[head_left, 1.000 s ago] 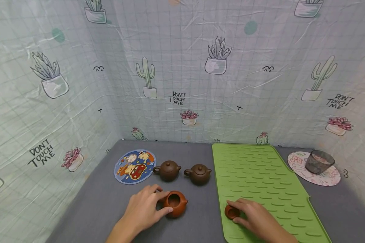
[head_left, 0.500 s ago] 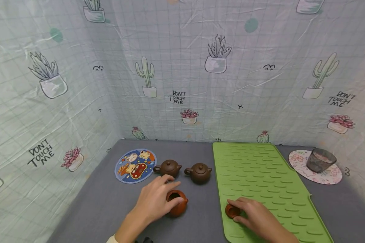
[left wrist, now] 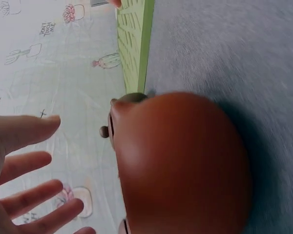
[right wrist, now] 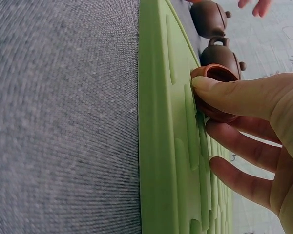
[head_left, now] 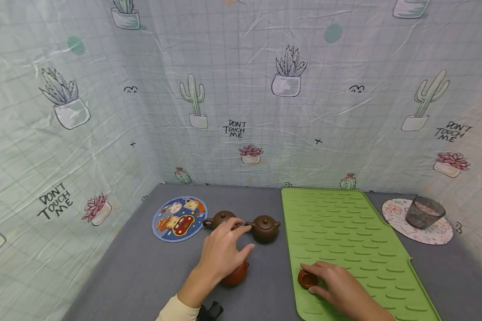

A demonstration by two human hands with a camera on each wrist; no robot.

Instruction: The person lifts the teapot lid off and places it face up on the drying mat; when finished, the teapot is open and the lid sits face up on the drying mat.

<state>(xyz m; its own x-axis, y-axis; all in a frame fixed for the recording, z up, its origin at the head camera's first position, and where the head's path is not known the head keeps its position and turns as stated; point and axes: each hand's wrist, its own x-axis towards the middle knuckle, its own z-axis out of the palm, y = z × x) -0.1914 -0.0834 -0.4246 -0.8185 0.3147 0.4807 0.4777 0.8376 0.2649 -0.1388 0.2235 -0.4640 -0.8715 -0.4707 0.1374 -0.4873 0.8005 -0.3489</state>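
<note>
My left hand (head_left: 222, 252) hovers over a reddish-brown clay teapot (head_left: 236, 275) without a lid, its fingers spread and apart from the pot. The left wrist view shows the rounded teapot (left wrist: 180, 161) close up, with the hand (left wrist: 29, 180) holding nothing beside it. My right hand (head_left: 335, 283) pinches a small reddish-brown clay cup (head_left: 306, 279) at the near left corner of a green ridged mat (head_left: 329, 232). In the right wrist view the thumb lies at the rim of the cup (right wrist: 217, 90); the cup's contact with the mat is partly hidden.
Two dark brown lidded teapots, one (head_left: 221, 218) partly behind my left hand and another (head_left: 265, 229), stand at the back. A blue cartoon coaster (head_left: 179, 219) lies left. At right, a smoky glass (head_left: 424, 213) stands on a pink-patterned coaster (head_left: 393, 209). A dark object (head_left: 210, 310) shows below my left wrist.
My left hand has let go of the reddish-brown teapot and moved up and to the right, over it. The right hand keeps its hold on the small cup in the same place.
</note>
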